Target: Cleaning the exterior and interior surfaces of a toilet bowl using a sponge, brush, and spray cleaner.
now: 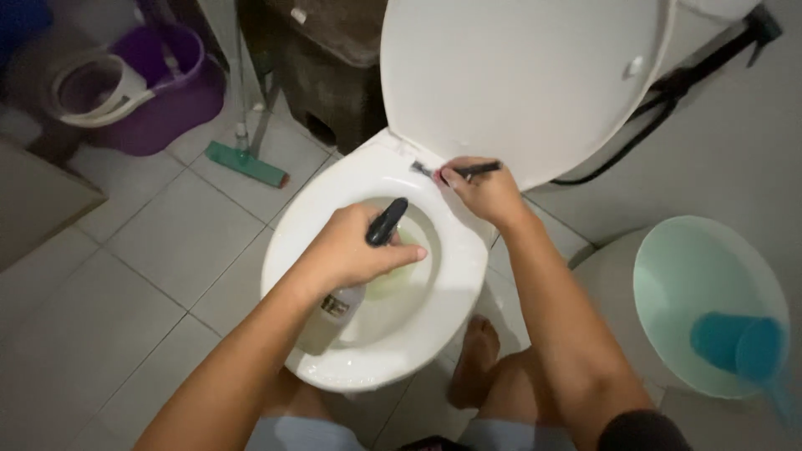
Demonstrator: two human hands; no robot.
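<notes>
A white toilet (334, 209) stands below me with its lid (518, 75) raised. My left hand (355, 250) grips a clear spray bottle (338, 313) with a black nozzle, held over the bowl. My right hand (484, 190) holds a small black brush (455, 171) against the back of the seat, by the hinge. My bare knees and one foot (476, 359) show at the bottom.
A purple mop bucket (159, 92) and a green-headed floor wiper (246, 163) sit at the upper left on the tiled floor. At the right stands a pale green basin (668, 276) with a blue dipper (743, 347) in it. A black hose (668, 92) runs along the wall.
</notes>
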